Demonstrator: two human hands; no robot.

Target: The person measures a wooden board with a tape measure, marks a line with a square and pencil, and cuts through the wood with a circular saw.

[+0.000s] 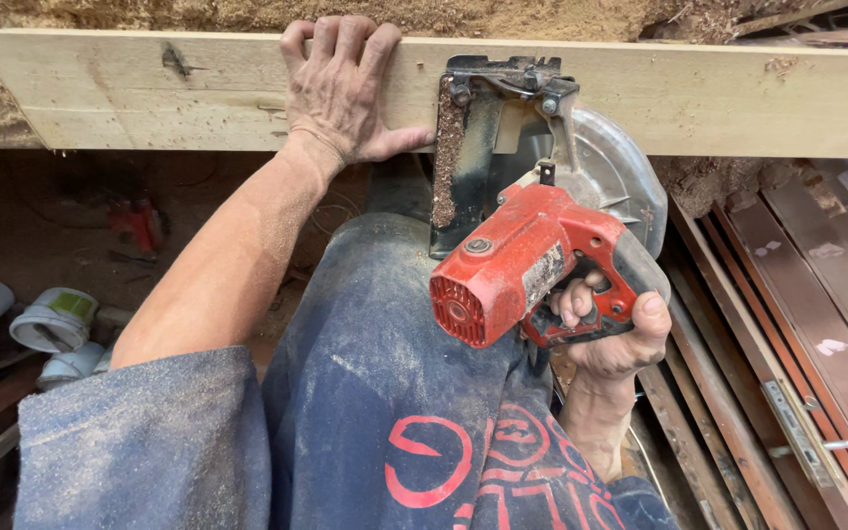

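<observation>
A person in a dusty blue work shirt is running a red circular saw (532, 260) across a pale wooden plank (699, 93) that is lying crosswise in front of them, its far edge against a bank of sawdust (365, 15). The left hand (341, 93) is pressing flat on the plank just beside the saw's black base plate (463, 157), fingers spread and hooked over the far edge, thumb nearly touching the plate. The right hand (610, 334) is clenching the saw's handle, fingers wrapped through the grip. The cut looks to be only starting at the plank's near edge. Doing it well seems to be calling for keeping the base plate flat on the wood, feeding straight and steadily, and easing the bracing thumb away from the blade's path. Dark wooden frames (797, 344) are lying to the right; white tubs (46, 319) are sitting at lower left.
</observation>
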